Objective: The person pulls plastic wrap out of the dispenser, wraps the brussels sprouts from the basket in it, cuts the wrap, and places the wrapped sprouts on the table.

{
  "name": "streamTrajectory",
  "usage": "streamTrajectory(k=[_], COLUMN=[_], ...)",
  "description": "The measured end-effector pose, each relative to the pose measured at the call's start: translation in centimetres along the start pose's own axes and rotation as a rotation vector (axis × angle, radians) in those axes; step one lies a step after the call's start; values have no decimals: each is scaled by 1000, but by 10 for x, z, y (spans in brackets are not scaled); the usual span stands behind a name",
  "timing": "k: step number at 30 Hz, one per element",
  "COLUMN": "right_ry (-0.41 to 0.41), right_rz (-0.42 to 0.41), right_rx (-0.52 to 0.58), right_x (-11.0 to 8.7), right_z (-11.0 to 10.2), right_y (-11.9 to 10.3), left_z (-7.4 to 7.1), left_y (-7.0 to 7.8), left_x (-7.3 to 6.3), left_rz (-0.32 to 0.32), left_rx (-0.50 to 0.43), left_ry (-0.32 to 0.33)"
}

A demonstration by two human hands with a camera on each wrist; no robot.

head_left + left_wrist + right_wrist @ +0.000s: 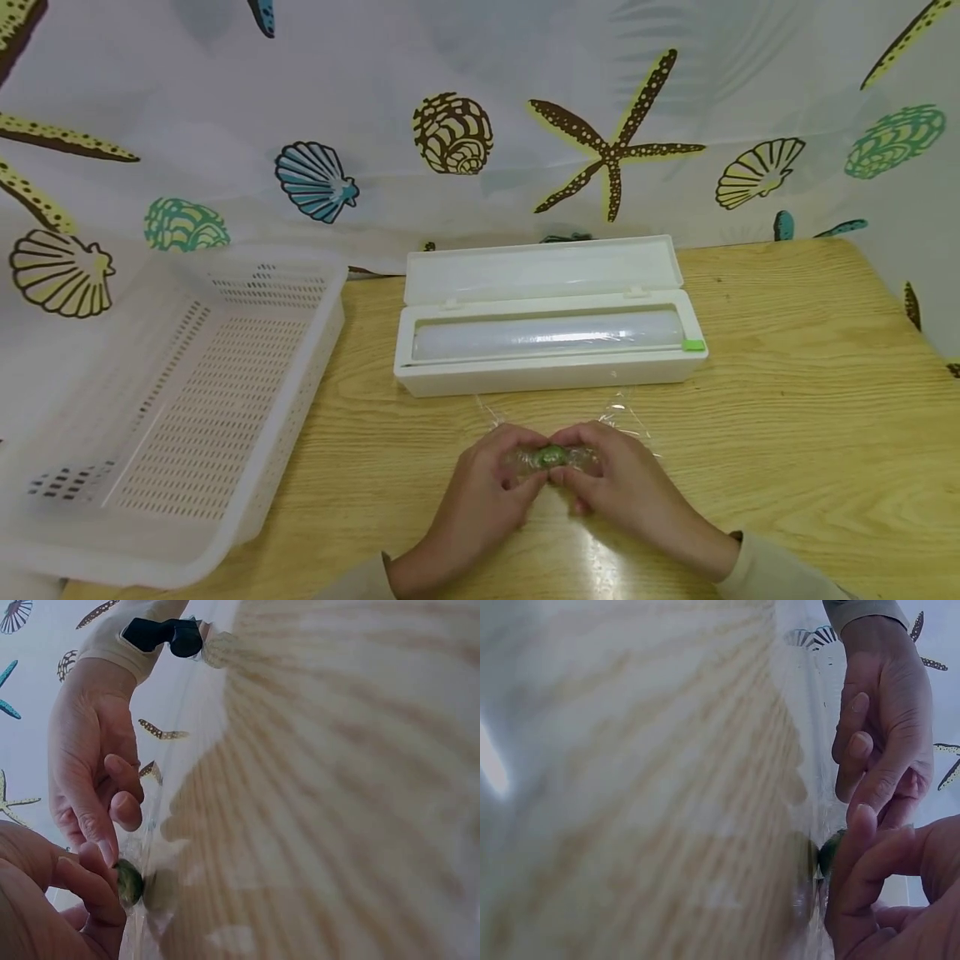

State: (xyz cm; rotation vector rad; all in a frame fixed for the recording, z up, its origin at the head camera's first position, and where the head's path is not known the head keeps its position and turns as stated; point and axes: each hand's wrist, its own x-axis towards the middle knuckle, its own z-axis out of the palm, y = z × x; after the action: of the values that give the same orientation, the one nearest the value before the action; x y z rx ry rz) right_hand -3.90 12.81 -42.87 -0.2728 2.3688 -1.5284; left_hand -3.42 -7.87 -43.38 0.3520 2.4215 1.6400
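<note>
A small, rounded green piece [552, 455] wrapped in clear plastic wrap [517, 461] lies at the front middle of the table. My left hand [491, 475] grips it from the left and my right hand [618, 471] from the right. Fingertips of both meet at the green piece, thumbs on the near side and index fingers on the far side. Loose wrap spreads flat on the table beyond the knuckles. Seen from the left wrist, the green piece [129, 883] sits low, close over the tabletop; its other side is hidden by fingers.
Beyond my hands stands a white plastic wrap dispenser box [551, 379], lid raised, with a roll of film [547, 336] inside and a green slider [693, 345] at its right end. A white perforated basket [288, 400] is at the left. A shell-patterned cloth [375, 100] hangs behind the wooden table [810, 400].
</note>
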Motion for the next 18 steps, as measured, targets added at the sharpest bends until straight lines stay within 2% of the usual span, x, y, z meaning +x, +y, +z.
streamTrajectory(k=[6,11,13,15,18], right_ry=[28,124,148,147,94], right_rz=[-52,-90,-96,-102,-117], right_rx=[-63,-118,-108,-96,-50], right_x=[-6,-12,-14,-17,-22], right_z=[0,3,4,5,7], right_y=[-2,-6,-8,-8,-8], left_z=[-1,0,0,0,0], left_y=[0,2,3,4,5], left_x=[2,5,6,6,8], left_rz=[-38,-1,15,27,37], left_rx=[-12,30,40,45,86], left_ry=[-15,-5,-1,0,8])
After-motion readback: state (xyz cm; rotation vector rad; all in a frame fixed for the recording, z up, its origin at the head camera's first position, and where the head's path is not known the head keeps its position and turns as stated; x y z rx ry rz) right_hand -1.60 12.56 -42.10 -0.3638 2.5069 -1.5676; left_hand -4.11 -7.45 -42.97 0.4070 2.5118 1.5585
